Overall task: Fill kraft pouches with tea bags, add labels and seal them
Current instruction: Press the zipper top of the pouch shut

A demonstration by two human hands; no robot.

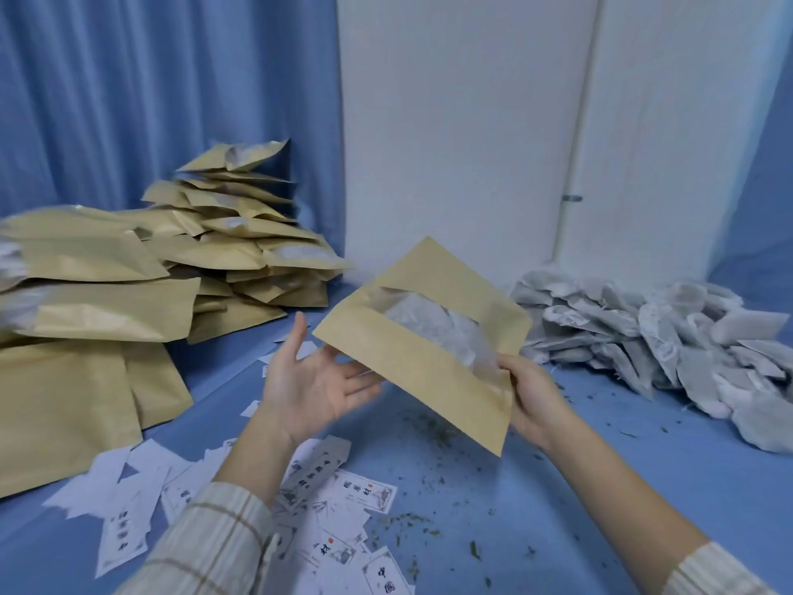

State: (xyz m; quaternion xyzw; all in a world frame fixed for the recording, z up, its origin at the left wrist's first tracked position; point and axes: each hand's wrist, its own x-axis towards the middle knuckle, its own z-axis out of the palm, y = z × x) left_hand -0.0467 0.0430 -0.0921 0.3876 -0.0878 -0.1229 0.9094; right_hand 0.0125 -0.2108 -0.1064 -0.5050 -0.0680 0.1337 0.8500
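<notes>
Labels strewn on blue tabletop, curtain behind.

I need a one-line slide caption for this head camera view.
Right hand holds a windowed brown kraft pouch above the blue table; open left hand waits beside it.

1 kraft pouch, window side up, tilted, tea bags visible inside; my right hand grips its lower-right end. My left hand: palm up, fingers spread, just under pouch's left corner. Pouch stack far left. Loose tea bags at right. Labels scattered near me w/ tea crumbs on blue table.
</notes>
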